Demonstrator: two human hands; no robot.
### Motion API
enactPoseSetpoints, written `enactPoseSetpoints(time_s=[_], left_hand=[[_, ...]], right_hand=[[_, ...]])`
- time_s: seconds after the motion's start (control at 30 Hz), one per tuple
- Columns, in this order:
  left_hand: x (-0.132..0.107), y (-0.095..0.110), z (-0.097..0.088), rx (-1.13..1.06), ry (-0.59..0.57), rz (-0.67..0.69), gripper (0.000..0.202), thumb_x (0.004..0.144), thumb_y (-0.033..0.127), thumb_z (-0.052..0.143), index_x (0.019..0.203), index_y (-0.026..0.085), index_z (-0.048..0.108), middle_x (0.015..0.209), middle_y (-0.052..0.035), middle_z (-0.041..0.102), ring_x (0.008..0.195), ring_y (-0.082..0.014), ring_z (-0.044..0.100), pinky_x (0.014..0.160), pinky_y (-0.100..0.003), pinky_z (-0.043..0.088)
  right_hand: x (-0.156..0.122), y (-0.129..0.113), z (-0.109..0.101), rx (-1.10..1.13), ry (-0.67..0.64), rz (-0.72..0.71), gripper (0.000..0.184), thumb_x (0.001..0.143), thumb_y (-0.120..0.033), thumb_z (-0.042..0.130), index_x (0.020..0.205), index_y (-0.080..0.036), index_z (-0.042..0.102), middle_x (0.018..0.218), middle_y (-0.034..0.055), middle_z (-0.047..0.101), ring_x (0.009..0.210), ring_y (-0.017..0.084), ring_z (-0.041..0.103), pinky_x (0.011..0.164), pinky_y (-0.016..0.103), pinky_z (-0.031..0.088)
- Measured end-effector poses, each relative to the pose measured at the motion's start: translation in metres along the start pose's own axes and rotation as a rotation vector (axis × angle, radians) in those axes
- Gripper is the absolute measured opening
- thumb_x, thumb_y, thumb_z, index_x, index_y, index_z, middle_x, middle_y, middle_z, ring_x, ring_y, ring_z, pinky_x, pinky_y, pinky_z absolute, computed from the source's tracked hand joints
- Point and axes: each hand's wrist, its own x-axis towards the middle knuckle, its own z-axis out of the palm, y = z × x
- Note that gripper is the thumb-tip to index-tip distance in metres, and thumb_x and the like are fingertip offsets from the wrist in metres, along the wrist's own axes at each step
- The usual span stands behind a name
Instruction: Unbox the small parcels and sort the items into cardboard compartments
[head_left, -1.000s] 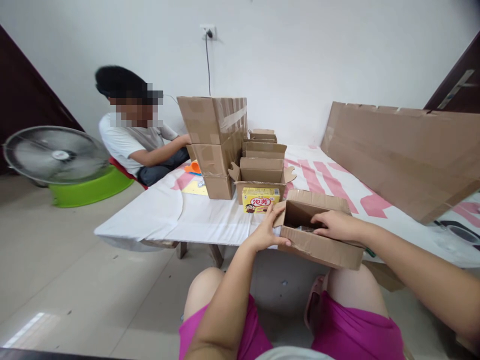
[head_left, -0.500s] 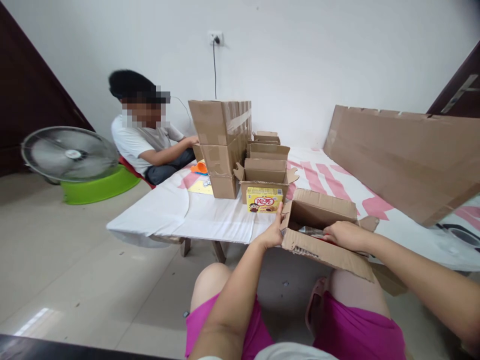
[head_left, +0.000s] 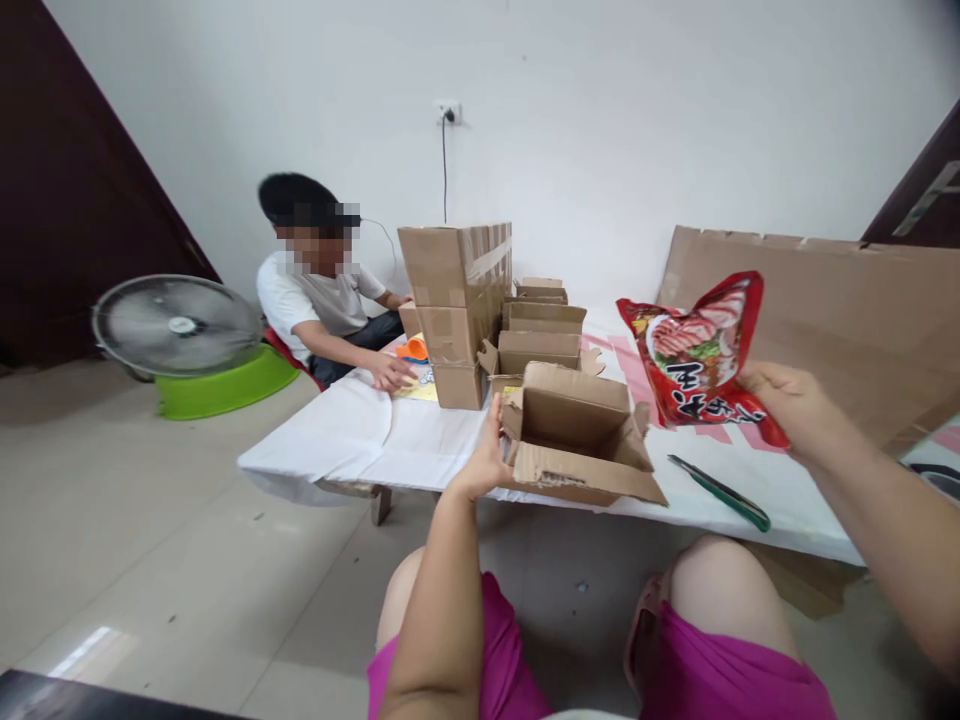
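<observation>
Nearest, the person's knees in pink shorts (head_left: 705, 670) sit below the counter's (head_left: 337, 445) near edge. Left hand (head_left: 484, 458) is at the left wall of the open cardboard box (head_left: 577, 440), fingers clamped on it, thumb up along the side flap. The box sits at the counter's near edge with its front flap hanging over.

Change: half a second ago the right hand (head_left: 791, 405) was down inside the box. Now it is raised to the right of the box and well above the counter, fingers clamped on the lower corner of a red noodle packet (head_left: 697, 350). So the packet is out, and the part of the box's inside that shows is bare cardboard.

A green-handled cutter (head_left: 720, 492) lies right of the box, close to the near edge and under the raised packet. Open cloth lies left of the box.

Behind it is a row of open boxes (head_left: 540, 345), with a taped stack (head_left: 457, 300) to their left. A flat cardboard sheet (head_left: 840, 320) leans along the right side.

Far left, a co-worker (head_left: 322, 295) sits with a hand (head_left: 390, 372) on the counter, with a fan (head_left: 176, 325) and a green basin (head_left: 225, 385) beyond.
</observation>
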Motion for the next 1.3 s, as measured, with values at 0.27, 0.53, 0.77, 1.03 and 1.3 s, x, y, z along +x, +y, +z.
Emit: enactPoseSetpoints(time_s=[0.27,0.53,0.77,1.03,1.3], left_hand=[[-0.014,-0.027,-0.034,0.165,0.220,-0.145,0.103,0.054,0.023,0.079,0.141,0.014,0.025,0.136,-0.0170,0.044,0.130,-0.0315,0.041,0.109,-0.049,0.033],[-0.016,-0.009,-0.036,0.204,0.820,-0.041,0.054,0.068,0.011,0.054,0.120,0.020,0.044,0.109,-0.0067,0.055,0.105,-0.0193,0.057,0.096,-0.039,0.044],[-0.033,0.041,0.006,0.424,1.293,0.507,0.033,0.077,0.022,0.054,0.108,0.022,0.041,0.108,-0.0060,0.050,0.102,-0.0234,0.055,0.089,-0.044,0.045],[-0.037,0.040,0.148,0.432,-0.179,0.415,0.049,0.088,0.018,0.043,0.134,0.030,0.032,0.136,-0.0119,0.046,0.132,-0.0273,0.039,0.107,-0.051,0.036],[-0.007,-0.014,0.183,0.530,-0.202,-0.013,0.078,0.078,0.017,0.054,0.148,0.015,0.021,0.160,-0.0134,0.007,0.147,-0.0288,0.005,0.118,-0.047,0.018]], right_hand=[[-0.028,0.077,0.018,-0.668,-0.006,0.051,0.043,0.091,-0.043,0.035,0.100,-0.020,0.070,0.089,0.0086,0.073,0.080,0.025,0.065,0.067,0.032,0.048],[-0.084,0.141,0.073,-0.679,-0.202,-0.160,0.032,0.088,-0.037,0.046,0.103,-0.020,0.068,0.109,0.0116,0.069,0.104,0.028,0.062,0.094,0.044,0.048],[-0.132,0.181,0.062,-0.286,0.241,0.003,0.043,0.084,-0.056,0.046,0.107,-0.021,0.057,0.109,0.0158,0.065,0.101,0.032,0.062,0.089,0.050,0.050],[-0.157,0.204,0.079,0.246,0.111,0.471,0.045,0.083,-0.068,0.034,0.085,-0.027,0.053,0.073,0.0080,0.069,0.062,0.026,0.066,0.057,0.040,0.056],[-0.157,0.204,0.078,0.383,0.177,0.541,0.055,0.076,-0.074,0.043,0.074,-0.021,0.057,0.064,0.0078,0.067,0.049,0.020,0.061,0.045,0.032,0.050]])
